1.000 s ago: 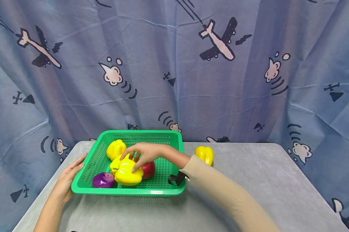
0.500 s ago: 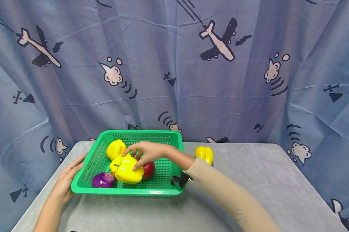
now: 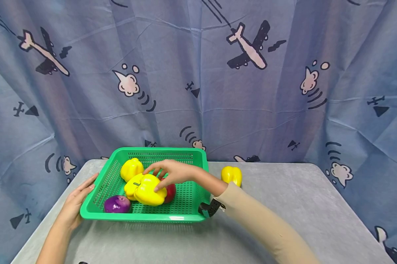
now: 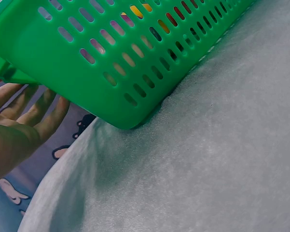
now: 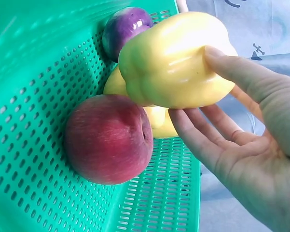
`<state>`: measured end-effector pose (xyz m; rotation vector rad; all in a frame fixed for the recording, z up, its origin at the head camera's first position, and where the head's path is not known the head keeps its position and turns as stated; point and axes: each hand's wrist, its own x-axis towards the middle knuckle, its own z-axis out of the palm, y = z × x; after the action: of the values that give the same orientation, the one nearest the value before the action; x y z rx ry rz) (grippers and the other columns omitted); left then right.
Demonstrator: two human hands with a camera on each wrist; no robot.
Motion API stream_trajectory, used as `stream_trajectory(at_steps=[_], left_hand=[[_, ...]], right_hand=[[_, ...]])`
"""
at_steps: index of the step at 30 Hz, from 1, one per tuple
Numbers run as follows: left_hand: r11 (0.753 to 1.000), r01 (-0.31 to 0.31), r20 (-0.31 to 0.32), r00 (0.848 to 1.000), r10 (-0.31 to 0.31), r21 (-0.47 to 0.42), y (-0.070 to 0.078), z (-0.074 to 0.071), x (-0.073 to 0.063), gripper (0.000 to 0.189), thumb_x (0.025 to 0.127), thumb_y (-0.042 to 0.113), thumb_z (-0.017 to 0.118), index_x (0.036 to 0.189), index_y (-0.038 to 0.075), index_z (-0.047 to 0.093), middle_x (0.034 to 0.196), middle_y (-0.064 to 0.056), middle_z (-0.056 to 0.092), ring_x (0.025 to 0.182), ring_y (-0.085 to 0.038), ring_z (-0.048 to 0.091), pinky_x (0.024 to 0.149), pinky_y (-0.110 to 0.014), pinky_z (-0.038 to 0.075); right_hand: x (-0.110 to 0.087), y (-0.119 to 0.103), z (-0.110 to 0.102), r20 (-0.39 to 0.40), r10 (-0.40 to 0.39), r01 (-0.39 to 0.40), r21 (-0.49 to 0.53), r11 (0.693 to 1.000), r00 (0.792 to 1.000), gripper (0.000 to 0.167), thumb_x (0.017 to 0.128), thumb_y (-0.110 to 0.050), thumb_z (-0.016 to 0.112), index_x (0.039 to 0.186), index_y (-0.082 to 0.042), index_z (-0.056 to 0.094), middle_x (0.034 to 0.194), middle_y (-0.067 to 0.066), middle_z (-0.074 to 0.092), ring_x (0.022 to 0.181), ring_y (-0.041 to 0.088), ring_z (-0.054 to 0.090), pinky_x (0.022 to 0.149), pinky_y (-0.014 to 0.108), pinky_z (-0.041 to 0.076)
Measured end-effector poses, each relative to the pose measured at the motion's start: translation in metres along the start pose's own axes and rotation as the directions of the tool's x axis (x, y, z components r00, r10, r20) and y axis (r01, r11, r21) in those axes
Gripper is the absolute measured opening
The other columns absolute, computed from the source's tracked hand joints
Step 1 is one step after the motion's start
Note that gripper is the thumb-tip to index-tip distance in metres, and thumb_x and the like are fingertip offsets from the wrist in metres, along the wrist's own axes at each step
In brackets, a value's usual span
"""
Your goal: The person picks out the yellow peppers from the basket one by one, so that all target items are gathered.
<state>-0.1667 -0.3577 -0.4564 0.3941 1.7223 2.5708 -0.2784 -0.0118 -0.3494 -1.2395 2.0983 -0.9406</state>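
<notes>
My right hand (image 3: 176, 171) pinches a yellow bell pepper (image 3: 150, 190) between thumb and fingers, over the green basket (image 3: 188, 217). Its thumb lies on one side of the pepper (image 5: 183, 63) and its fingers on the other in the right wrist view. Partly behind that pepper is another yellow pepper (image 3: 129, 190); a third yellow pepper (image 3: 131, 169) lies at the back left of the basket. Close by are a round purple vegetable (image 3: 117, 204) and a round red fruit (image 3: 170, 191). My left hand (image 3: 75, 205) touches the basket's left side with its fingers extended.
A single yellow bell pepper (image 3: 232, 175) lies on the grey table (image 3: 277, 205), right of the basket and partly hidden by the right sleeve. A blue curtain (image 3: 198, 80) with airplane prints hangs behind the table. A dark strap (image 3: 211, 208) sits at the right wrist.
The right hand has moved slightly right and back, lifting and turning the held pepper a little. The left hand and basket stay nearly in place.
</notes>
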Motion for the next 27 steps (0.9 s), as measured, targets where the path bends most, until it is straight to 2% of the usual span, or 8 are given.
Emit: stream_trajectory(at_steps=[9, 20, 27], left_hand=[[1.0, 0.004, -0.02, 1.0, -0.004, 0.017, 0.0, -0.001, 0.0, 0.052, 0.115, 0.005, 0.033, 0.138, 0.032, 0.07, 0.126, 0.009, 0.073, 0.099, -0.01, 0.075, 0.079, -0.025, 0.065], [1.0, -0.009, 0.015, 1.0, 0.009, -0.027, 0.0, -0.001, 0.0, 0.053, 0.114, 0.003, 0.031, 0.14, 0.029, 0.069, 0.125, 0.006, 0.074, 0.099, -0.011, 0.075, 0.08, -0.026, 0.065], [1.0, -0.007, 0.016, 1.0, 0.007, -0.031, 0.0, -0.001, 0.0, 0.052, 0.115, 0.004, 0.032, 0.14, 0.029, 0.07, 0.126, 0.006, 0.074, 0.1, -0.011, 0.075, 0.081, -0.026, 0.065]], right_hand=[[-0.01, -0.006, 0.001, -0.038, 0.005, -0.005, 0.008, 1.0, 0.999, 0.056, 0.094, -0.009, 0.082, 0.146, -0.009, 0.061, 0.139, 0.016, 0.062, 0.116, 0.026, 0.069, 0.092, 0.023, 0.06], [-0.022, -0.01, 0.003, -0.146, 0.031, -0.022, 0.064, 0.998, 0.989, 0.056, 0.093, -0.011, 0.083, 0.145, -0.012, 0.062, 0.143, 0.013, 0.06, 0.118, 0.025, 0.068, 0.093, 0.025, 0.061], [-0.032, -0.012, 0.003, -0.205, 0.032, -0.014, 0.092, 0.996, 0.978, 0.056, 0.093, -0.011, 0.082, 0.146, -0.012, 0.061, 0.144, 0.012, 0.06, 0.119, 0.026, 0.067, 0.096, 0.027, 0.061]])
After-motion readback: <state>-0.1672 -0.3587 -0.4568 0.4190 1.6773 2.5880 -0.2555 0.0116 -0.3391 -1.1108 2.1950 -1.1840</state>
